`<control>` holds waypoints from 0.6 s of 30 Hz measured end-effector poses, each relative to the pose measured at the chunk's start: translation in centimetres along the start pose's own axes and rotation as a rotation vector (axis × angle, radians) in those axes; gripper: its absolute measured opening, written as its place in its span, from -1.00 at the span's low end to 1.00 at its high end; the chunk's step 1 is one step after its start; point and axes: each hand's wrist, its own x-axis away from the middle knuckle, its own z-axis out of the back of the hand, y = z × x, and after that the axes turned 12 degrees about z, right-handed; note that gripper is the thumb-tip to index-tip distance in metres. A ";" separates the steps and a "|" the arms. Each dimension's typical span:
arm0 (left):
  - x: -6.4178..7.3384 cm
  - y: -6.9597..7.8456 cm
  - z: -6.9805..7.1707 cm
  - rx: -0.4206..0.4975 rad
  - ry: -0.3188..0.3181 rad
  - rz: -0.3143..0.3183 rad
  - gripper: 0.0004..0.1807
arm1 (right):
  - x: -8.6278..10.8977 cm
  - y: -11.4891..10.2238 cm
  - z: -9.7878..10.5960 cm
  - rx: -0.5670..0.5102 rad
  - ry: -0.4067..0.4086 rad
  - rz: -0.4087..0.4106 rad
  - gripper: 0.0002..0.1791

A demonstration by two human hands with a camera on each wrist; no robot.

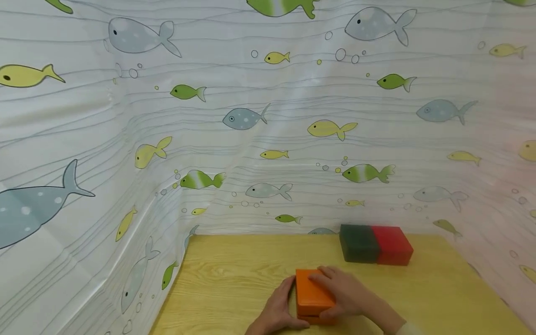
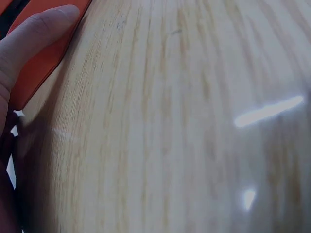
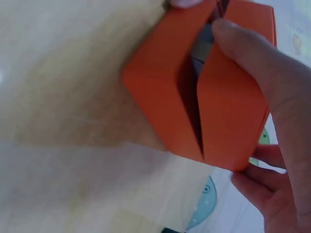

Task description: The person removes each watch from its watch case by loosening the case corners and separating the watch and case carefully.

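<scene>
An orange box [image 1: 311, 293] stands on the wood-grain table, with a narrow slit below its lid on the near side. My right hand [image 1: 347, 293] grips the lid [image 3: 233, 107] between thumb and fingers, tilting it up from the base [image 3: 160, 82]. Through the gap in the right wrist view, something greyish [image 3: 201, 48] shows inside. My left hand [image 1: 278, 307] holds the base from the left side, its thumb [image 2: 43, 31] lying along the orange wall in the left wrist view. Most of the left fingers are hidden there.
Behind and to the right, a dark green box [image 1: 359, 244] and a red box [image 1: 392, 245] sit side by side on the table [image 1: 234, 270]. A white fish-patterned curtain [image 1: 268, 139] hangs around the table's back and sides.
</scene>
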 end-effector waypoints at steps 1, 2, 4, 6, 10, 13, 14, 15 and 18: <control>0.0 0.0 0.0 0.000 0.004 0.002 0.28 | -0.2 0.2 0.4 -0.019 -0.019 -0.004 -0.06; -0.1 0.0 0.1 -0.001 0.009 -0.002 0.28 | -0.4 0.4 0.8 -0.037 -0.036 -0.001 -0.05; -0.3 0.1 0.0 -0.002 0.012 -0.009 0.29 | -0.8 1.1 1.7 -0.089 -0.073 0.001 -0.05; -0.5 0.1 -0.1 -0.003 0.015 -0.015 0.29 | -1.2 1.8 2.7 -0.162 -0.109 -0.003 -0.08; -0.7 0.1 -0.3 0.006 0.025 -0.024 0.28 | -2.0 3.2 4.0 -0.308 -0.175 0.003 -0.15; -0.7 0.1 -0.3 0.011 0.042 -0.025 0.29 | -2.4 4.0 4.3 -0.386 -0.206 0.007 -0.22; -0.7 0.1 -0.3 0.012 0.048 -0.026 0.29 | -2.5 4.2 4.3 -0.409 -0.213 -0.002 -0.25; -0.6 0.1 -0.2 0.014 0.053 -0.026 0.30 | -2.6 4.4 4.3 -0.432 -0.214 -0.008 -0.28; -0.5 0.1 -0.1 0.027 0.056 -0.027 0.30 | -2.7 4.8 3.9 -0.498 -0.186 -0.045 -0.39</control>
